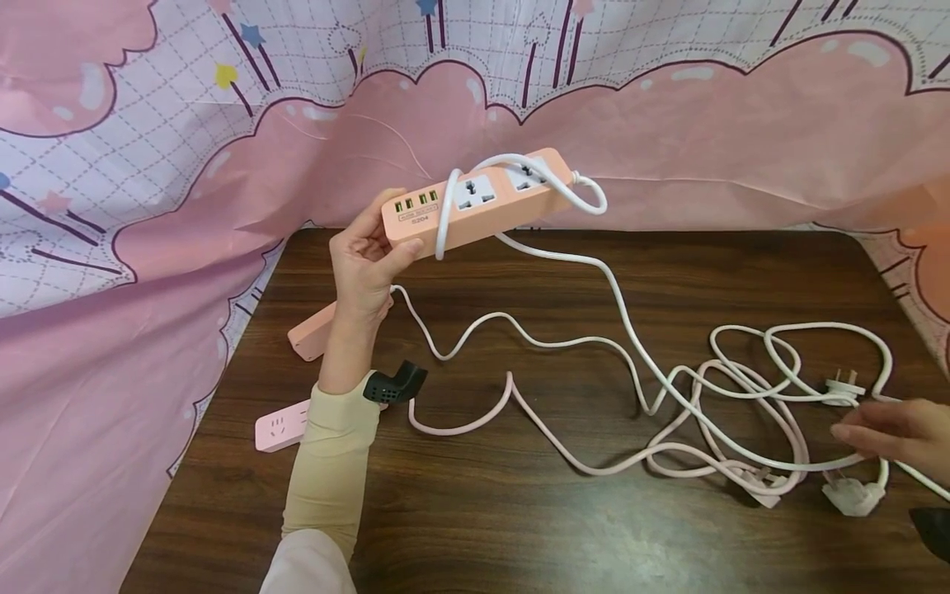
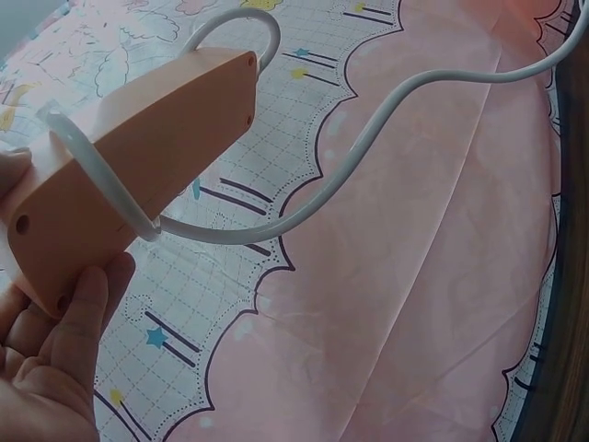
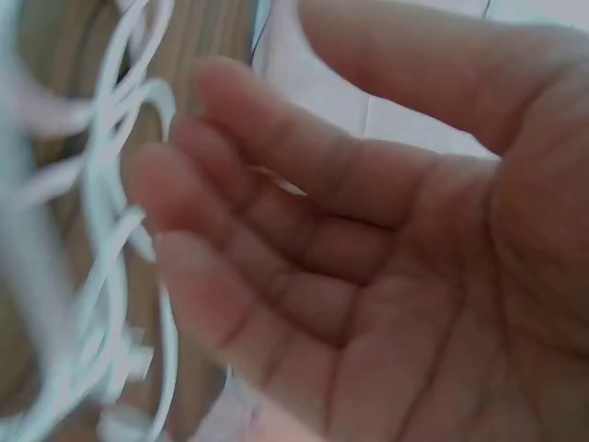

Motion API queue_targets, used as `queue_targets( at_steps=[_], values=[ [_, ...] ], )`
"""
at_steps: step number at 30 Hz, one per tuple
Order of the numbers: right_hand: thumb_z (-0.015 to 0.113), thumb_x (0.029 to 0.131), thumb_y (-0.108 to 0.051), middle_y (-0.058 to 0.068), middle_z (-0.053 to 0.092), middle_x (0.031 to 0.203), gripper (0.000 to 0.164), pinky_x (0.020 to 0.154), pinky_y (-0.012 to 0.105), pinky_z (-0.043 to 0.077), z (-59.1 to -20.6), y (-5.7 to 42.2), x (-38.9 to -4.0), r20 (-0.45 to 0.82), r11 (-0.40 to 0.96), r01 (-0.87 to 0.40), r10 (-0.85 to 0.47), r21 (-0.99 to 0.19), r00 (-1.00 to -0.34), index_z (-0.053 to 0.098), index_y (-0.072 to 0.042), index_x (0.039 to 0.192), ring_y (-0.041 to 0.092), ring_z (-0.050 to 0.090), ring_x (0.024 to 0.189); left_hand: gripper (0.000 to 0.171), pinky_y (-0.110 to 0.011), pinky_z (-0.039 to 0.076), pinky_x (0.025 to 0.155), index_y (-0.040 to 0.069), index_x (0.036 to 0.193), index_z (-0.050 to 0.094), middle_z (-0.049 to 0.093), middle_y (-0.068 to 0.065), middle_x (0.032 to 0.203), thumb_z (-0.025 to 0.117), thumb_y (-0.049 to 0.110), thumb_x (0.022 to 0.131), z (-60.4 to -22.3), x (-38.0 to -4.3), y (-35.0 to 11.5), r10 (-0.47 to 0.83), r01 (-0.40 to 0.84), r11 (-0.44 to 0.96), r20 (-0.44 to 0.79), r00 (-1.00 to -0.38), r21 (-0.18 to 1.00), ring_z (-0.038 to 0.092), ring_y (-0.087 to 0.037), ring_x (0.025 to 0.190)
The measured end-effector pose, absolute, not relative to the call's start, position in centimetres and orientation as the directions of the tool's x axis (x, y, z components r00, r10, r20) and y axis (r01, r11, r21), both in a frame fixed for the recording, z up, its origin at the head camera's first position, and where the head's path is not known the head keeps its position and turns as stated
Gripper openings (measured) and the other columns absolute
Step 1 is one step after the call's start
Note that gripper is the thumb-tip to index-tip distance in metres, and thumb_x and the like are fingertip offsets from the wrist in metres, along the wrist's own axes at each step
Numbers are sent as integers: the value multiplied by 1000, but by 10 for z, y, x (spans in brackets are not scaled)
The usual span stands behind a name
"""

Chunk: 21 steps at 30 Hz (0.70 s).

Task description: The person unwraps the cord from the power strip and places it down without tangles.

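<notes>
Above the back of the table, my left hand (image 1: 367,252) grips the near end of a peach power strip (image 1: 482,219), thumb on the front side. The strip is tilted, its USB ports and white sockets facing me. Its white cord (image 1: 622,301) loops around the body, then runs down to the right; the left wrist view shows this cord (image 2: 340,175) crossing the underside. At the right edge, my right hand (image 1: 901,431) hovers near the plugs. Its fingers are loosely bent and hold nothing in the right wrist view, beside blurred white cords (image 3: 106,203).
A second peach power strip (image 1: 312,332) and a pink power strip (image 1: 278,427) lie at left, partly hidden by my left arm. Tangled cords (image 1: 787,404) cover the right side, with a white plug (image 1: 844,392) and another plug (image 1: 853,497). A patterned curtain (image 1: 668,165) stands behind the table.
</notes>
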State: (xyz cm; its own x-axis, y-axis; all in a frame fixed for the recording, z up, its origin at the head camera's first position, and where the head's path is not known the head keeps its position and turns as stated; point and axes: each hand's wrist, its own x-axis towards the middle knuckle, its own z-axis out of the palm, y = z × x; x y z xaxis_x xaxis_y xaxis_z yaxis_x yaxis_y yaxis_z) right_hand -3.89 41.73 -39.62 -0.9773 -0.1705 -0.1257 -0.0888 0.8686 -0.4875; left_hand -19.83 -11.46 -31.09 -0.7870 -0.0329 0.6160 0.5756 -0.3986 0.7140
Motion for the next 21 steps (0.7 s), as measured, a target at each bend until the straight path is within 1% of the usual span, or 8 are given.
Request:
queue_targets(
  at_steps=[1, 3, 5, 7, 10, 14, 17, 21],
  values=[
    [64, 88, -12, -15, 50, 63, 12, 48, 21, 38, -384, 405, -48, -122, 890, -120, -191, -440, -974, 64, -7, 77, -5, 42, 57, 46, -20, 50, 68, 7, 110, 68, 68, -5, 97, 68, -6, 66, -311, -198, -115, -31, 575, -397, 616, -787, 715, 62, -13, 83],
    [66, 87, -11, -18, 54, 67, 8, 50, 20, 39, -373, 388, -63, -54, 883, -212, -258, -419, -965, 64, -8, 80, -6, 45, 59, 46, -20, 50, 68, 7, 110, 68, 69, -5, 97, 67, -6, 66, -311, -198, -114, -26, 574, -397, 616, -787, 716, 61, -13, 83],
    [66, 86, -8, -20, 54, 68, 7, 50, 19, 39, -365, 374, -79, 7, 851, -303, -333, -430, -943, 64, -9, 80, -5, 46, 60, 46, -20, 50, 68, 8, 110, 68, 68, -5, 97, 67, -6, 67, -311, -197, -114, -15, 573, -396, 618, -786, 718, 61, -13, 83],
    [65, 86, -7, -21, 54, 68, 6, 50, 19, 39, -360, 361, -93, 34, 829, -351, -375, -435, -927, 65, -10, 81, -5, 47, 60, 46, -20, 50, 68, 7, 111, 68, 68, -5, 97, 68, -6, 67, -311, -197, -113, -4, 573, -393, 621, -784, 719, 61, -13, 83],
    [65, 87, -10, -18, 56, 68, 2, 50, 21, 39, -354, 344, -112, 18, 822, -350, -383, -449, -923, 66, -10, 85, -3, 48, 59, 46, -21, 50, 68, 6, 111, 67, 68, -5, 97, 67, -7, 67, -312, -197, -112, 11, 574, -389, 626, -780, 721, 61, -13, 83],
    [65, 87, -15, -9, 59, 70, 6, 51, 24, 39, -347, 323, -134, -4, 828, -330, -373, -453, -928, 66, -9, 88, 1, 47, 58, 46, -21, 50, 69, 2, 113, 66, 68, -5, 97, 67, -8, 67, -312, -197, -112, 19, 582, -377, 635, -773, 720, 61, -13, 84],
    [67, 86, -16, -3, 63, 75, 9, 56, 20, 39, -343, 305, -148, 42, 808, -330, -356, -488, -933, 66, -8, 90, 0, 49, 63, 47, -22, 50, 69, 1, 113, 65, 68, -5, 97, 68, -7, 67, -312, -197, -113, 19, 590, -370, 641, -768, 717, 61, -13, 84],
    [69, 84, -10, 9, 66, 94, 21, 67, 9, 40, -343, 279, -165, 156, 718, -359, -335, -597, -929, 64, -2, 103, -9, 53, 78, 47, -21, 50, 69, 1, 113, 65, 68, -5, 97, 67, -8, 67, -311, -197, -113, 22, 590, -377, 643, -765, 714, 61, -13, 83]
  ],
)
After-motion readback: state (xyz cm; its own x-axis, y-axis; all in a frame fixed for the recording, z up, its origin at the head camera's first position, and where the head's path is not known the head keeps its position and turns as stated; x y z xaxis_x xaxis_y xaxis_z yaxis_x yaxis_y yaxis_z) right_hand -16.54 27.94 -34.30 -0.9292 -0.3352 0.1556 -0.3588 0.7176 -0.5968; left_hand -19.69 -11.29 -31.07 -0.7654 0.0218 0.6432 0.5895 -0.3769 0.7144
